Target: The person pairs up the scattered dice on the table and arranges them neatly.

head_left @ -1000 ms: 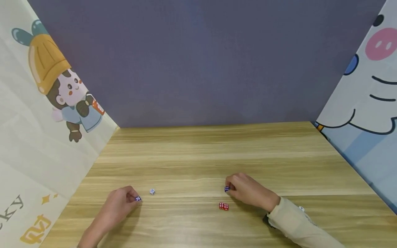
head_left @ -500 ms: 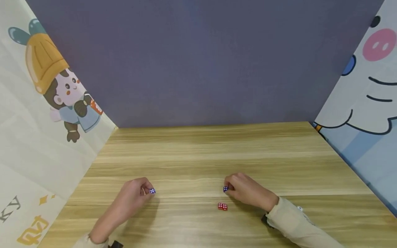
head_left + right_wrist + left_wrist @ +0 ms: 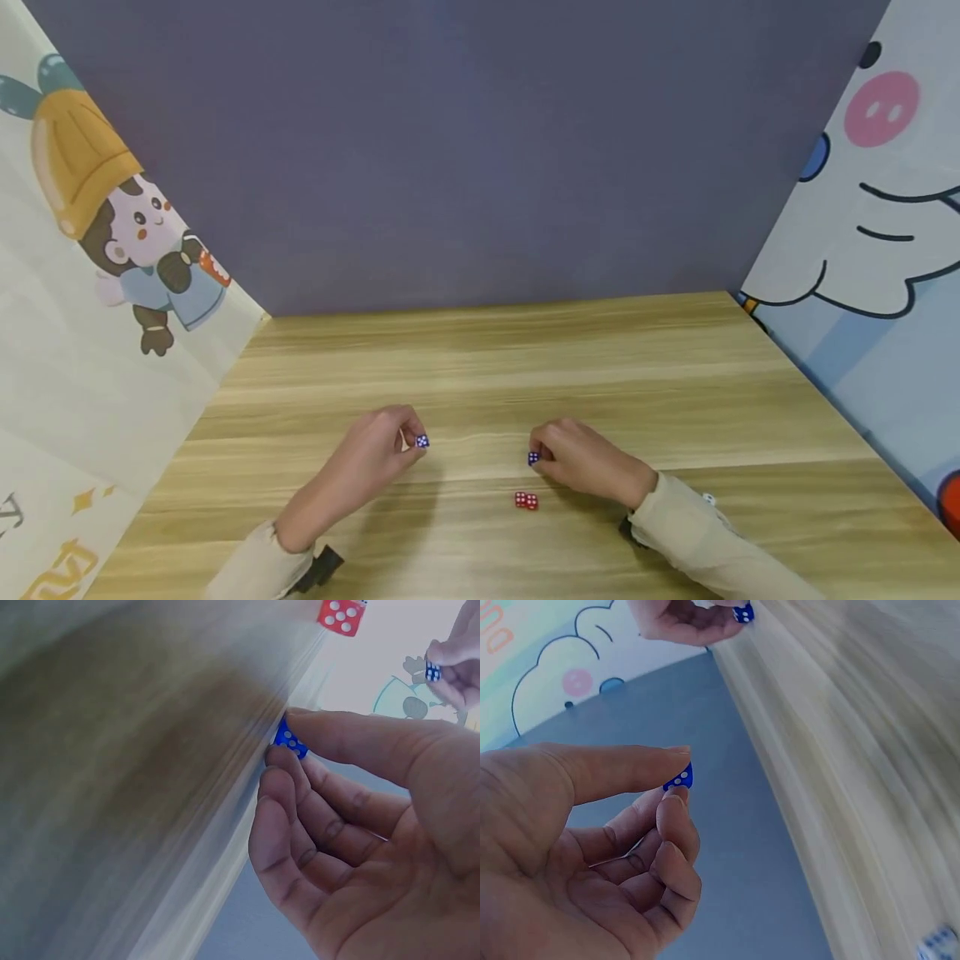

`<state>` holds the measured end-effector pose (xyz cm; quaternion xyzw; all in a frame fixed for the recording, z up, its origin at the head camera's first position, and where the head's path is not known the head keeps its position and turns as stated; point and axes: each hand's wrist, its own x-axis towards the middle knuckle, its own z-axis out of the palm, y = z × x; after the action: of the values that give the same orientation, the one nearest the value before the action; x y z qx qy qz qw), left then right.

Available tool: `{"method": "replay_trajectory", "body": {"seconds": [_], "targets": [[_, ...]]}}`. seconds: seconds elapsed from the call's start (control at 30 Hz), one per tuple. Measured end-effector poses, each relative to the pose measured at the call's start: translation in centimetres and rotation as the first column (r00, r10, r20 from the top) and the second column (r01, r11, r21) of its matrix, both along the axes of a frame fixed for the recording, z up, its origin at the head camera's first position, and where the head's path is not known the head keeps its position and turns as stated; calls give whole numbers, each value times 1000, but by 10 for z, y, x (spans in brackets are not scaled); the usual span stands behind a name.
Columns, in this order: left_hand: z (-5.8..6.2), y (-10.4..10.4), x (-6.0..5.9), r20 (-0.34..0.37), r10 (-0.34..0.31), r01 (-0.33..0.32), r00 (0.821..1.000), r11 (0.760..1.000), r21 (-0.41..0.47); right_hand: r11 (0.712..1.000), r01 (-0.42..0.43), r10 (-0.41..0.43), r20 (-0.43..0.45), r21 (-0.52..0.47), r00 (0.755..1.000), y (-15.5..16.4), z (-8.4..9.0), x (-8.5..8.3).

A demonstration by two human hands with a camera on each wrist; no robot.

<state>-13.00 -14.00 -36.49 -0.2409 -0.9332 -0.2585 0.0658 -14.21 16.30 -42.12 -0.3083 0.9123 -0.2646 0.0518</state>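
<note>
Two small blue plastic dice with white pips, one per hand: left hand (image 3: 372, 451) pinched its blue die (image 3: 422, 442) at lower centre; right hand (image 3: 581, 459) pinched the other blue die (image 3: 533, 457). Red dice pair (image 3: 526, 500) lay on the wooden table (image 3: 525, 367) just below, nearer the right hand.

Head camera looks down and forward from above over the whole surface (image 3: 525, 375). Each wrist camera sits close behind its own fingers, near the wood, facing the opposite hand. All views share the two blue dice.
</note>
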Motion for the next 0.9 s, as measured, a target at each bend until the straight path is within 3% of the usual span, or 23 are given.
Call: {"method": "replay_trajectory", "body": {"seconds": [0.33, 0.47, 0.73, 0.9], "targets": [[-7, 35, -13, -6, -100, 100, 995, 995, -8, 1000, -3, 3, -17, 9, 1000, 0, -1, 0], [-14, 49, -19, 41, -165, 165, 985, 986, 7, 1000, -13, 13, -26, 9, 1000, 0, -1, -1], [-34, 87, -31, 157, -293, 293, 943, 956, 23, 1000, -24, 24, -45, 10, 999, 0, -1, -3], [-51, 100, -35, 235, -329, 342, 915, 940, -17, 999, -34, 34, -58, 8, 998, 0, -3, -5]]}}
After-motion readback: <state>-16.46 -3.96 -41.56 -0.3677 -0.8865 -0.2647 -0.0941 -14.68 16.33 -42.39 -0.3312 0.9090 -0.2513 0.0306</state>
